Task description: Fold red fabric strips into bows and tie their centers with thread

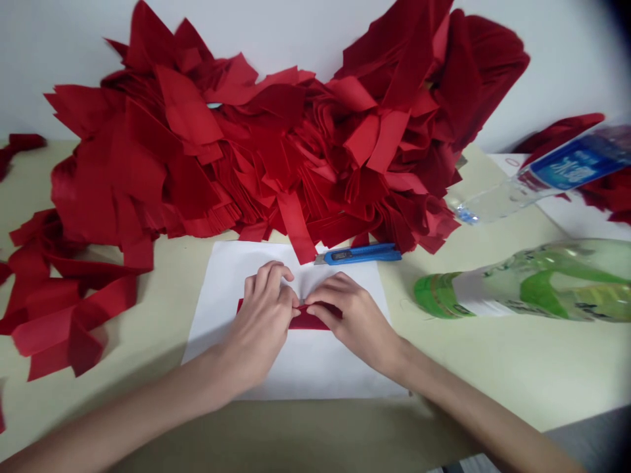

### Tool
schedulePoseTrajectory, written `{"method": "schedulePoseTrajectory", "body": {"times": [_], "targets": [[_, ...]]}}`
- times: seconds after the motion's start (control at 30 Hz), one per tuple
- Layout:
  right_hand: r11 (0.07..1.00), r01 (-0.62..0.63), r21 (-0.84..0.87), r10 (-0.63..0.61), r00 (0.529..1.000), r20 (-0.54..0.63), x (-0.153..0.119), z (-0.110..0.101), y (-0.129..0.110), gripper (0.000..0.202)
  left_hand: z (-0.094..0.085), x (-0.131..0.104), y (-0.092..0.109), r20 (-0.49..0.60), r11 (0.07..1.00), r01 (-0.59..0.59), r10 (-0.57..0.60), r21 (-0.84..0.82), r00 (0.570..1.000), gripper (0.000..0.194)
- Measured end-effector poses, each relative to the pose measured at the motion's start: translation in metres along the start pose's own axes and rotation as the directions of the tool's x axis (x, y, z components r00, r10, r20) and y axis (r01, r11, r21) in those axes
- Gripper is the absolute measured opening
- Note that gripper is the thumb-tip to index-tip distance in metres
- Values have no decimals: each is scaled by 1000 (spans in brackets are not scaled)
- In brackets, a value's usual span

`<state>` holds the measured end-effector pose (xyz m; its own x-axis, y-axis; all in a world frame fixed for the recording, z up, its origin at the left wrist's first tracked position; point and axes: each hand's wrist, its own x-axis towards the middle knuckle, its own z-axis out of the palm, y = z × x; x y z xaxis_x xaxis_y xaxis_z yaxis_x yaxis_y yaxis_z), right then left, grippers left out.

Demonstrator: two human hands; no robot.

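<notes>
A dark red fabric strip (311, 320) lies crosswise on a white sheet of paper (315, 374) in front of me. My left hand (269, 302) is closed at the strip's upper edge, thumb and index finger pinched there. From the other side my right hand (352, 312) pinches the same edge, its fingertips almost meeting those of the left. A tiny greyish bit shows between the fingertips, too small to name. Just beyond the hands rests a blue box cutter (362, 254) with a short length of blade out.
A big heap of red fabric strips (276, 144) spans the back against the wall. Loose red strips (73, 309) lie at the left. On the right, a green-labelled bottle (532, 282) and a clear blue-labelled bottle (557, 172) lie on their sides.
</notes>
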<state>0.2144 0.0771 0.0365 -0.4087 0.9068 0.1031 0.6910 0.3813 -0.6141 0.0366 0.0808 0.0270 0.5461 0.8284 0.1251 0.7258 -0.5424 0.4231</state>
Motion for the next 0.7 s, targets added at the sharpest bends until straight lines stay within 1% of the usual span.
{"method": "schedulePoseTrajectory", "body": {"times": [0.07,0.1,0.23,0.33,0.4,0.53,0.7], "targets": [[1000,-10,11,10,1000,7,1,2,1,7,0,-1,1,-1,1000,-5,5,11,1000,14],[1000,-10,9,10,1000,7,1,3,2,7,-1,-1,1,15,1000,-5,5,5,1000,15],[1000,11,-14,-11,1000,6,0,7,4,8,-8,3,1,90,995,35,-27,-93,996,15],[1000,18,-6,-18,1000,-6,-1,8,5,9,-11,9,-2,108,988,54,-39,-146,993,13],[1000,20,-3,-20,1000,-14,-1,8,5,10,-11,12,-3,114,986,56,-39,-156,993,8],[1000,21,-22,-21,1000,-17,0,7,3,11,-11,17,-5,130,985,75,-55,-154,990,14],[999,19,-35,-20,1000,-9,1,7,2,13,-11,19,-6,168,975,111,-78,-194,983,16]]}}
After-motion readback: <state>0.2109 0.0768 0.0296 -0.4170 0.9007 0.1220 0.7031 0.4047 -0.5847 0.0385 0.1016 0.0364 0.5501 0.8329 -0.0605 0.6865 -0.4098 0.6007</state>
